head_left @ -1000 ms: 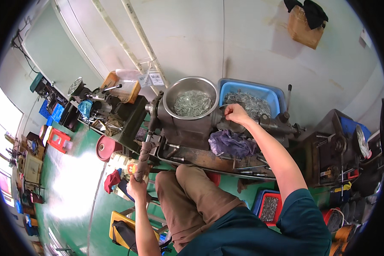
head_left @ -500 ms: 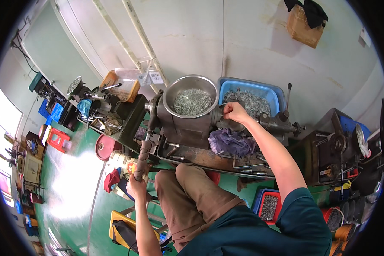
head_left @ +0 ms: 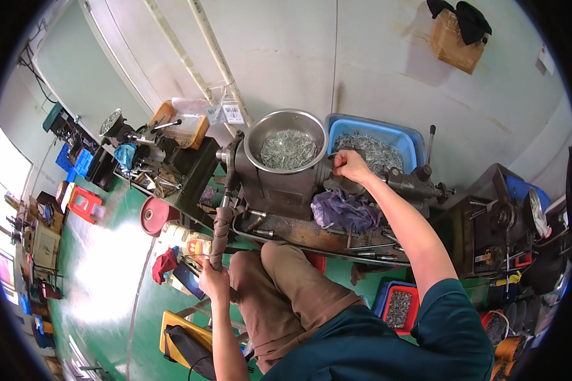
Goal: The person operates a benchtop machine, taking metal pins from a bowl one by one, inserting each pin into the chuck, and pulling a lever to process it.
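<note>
My left hand [head_left: 215, 280] is wrapped round the lower end of a long lever [head_left: 221, 230], bound in brown wrapping, on the left side of a small bench lathe [head_left: 276, 195]. At the lathe's spindle end, my right hand [head_left: 349, 166] has its fingers pinched together; whatever lies between them is too small or hidden to make out. A steel bowl [head_left: 250, 155] holding many thin metal pins [head_left: 288, 151] sits on top of the machine, left of my right hand. Behind that hand stands a blue plastic basin [head_left: 419, 151] with more metal pieces.
A crumpled purple rag [head_left: 343, 211] and several metal tools [head_left: 375, 256] lie on the machine's tray. By my legs are a red bin [head_left: 414, 311] of small parts and a yellow stool [head_left: 171, 327]. Other machines stand left [head_left: 171, 152] and right [head_left: 499, 216].
My left hand and the lever have swung slightly to the right, closer to my knee. The right hand stays at the spindle, still pinched.
</note>
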{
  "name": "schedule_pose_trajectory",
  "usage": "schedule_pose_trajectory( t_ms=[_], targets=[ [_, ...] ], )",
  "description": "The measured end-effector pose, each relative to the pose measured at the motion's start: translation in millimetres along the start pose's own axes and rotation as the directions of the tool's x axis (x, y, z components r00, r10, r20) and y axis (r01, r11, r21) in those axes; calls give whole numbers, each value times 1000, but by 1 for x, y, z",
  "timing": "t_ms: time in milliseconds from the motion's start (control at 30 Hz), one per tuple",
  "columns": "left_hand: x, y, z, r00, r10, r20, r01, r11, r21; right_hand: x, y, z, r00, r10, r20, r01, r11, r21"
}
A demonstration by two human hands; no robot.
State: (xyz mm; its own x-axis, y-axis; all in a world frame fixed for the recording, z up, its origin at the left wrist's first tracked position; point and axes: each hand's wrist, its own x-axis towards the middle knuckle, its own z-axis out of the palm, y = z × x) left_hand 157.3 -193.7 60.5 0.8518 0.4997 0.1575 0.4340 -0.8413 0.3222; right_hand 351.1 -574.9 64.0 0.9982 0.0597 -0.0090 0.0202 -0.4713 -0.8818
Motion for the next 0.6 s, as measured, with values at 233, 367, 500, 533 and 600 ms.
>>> schedule_pose_trajectory(
  t_ms=[233, 367, 500, 533, 600],
  targets=[
    [5, -4, 3, 999, 24, -27, -23, 999, 31, -1, -1, 0, 999, -36, -35, 32, 995, -99],
    [26, -25, 8, 1000, 13, -20, -12, 997, 77, 0, 3, 1, 997, -43, -68, 36, 995, -97],
    [68, -51, 2, 994, 96, -61, -88, 989, 119, 0, 1, 1, 997, -43, -60, 39, 996, -75],
    [75, -55, 0, 994, 103, -40, -97, 987, 130, 1, -2, -1, 999, -14, -45, 11, 998, -60],
    [85, -61, -2, 994, 110, -19, -107, 986, 127, 2, -9, -11, 997, -64, -32, 62, 995, -74]
  ],
)
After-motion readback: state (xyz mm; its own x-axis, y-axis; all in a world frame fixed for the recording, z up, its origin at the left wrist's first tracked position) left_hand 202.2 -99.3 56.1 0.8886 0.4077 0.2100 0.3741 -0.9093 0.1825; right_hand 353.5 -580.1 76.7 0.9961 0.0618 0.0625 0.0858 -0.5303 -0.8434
